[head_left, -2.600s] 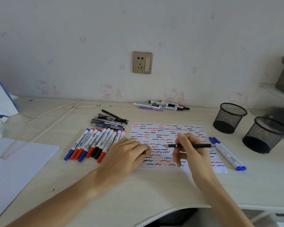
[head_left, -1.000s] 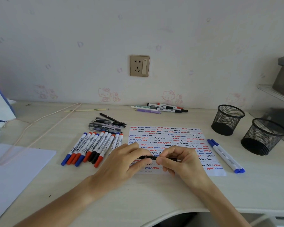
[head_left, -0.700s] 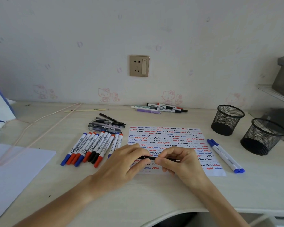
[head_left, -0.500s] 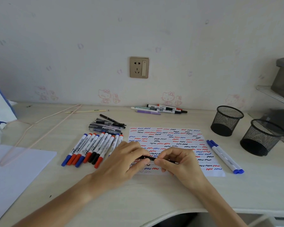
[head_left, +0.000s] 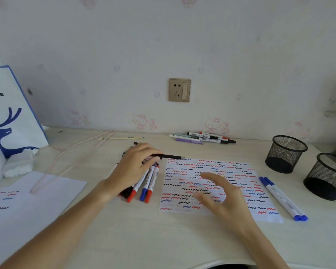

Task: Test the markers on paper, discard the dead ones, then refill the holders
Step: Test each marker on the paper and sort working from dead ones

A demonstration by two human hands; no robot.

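Desk (head_left: pixel 163 239): pale wood-look top, set against the wall.
Middle: sheet of paper (head_left: pixel 260 212) covered in red, blue and black squiggles, lying flat.
Left of the paper: row of markers (head_left: pixel 148 181), side by side, partly under a hand.
Right of the paper: two blue markers (head_left: pixel 279 197), touching along their length.
Far right: two black mesh holders (head_left: pixel 285 154), upright, near each other.
Back edge: small bunch of markers and pens (head_left: pixel 202 137) near the wall.
Left: white sheets (head_left: pixel 37 200) with a few squiggles, a pink wire hanger (head_left: pixel 52 162), a white and blue paper bag (head_left: pixel 12 113).
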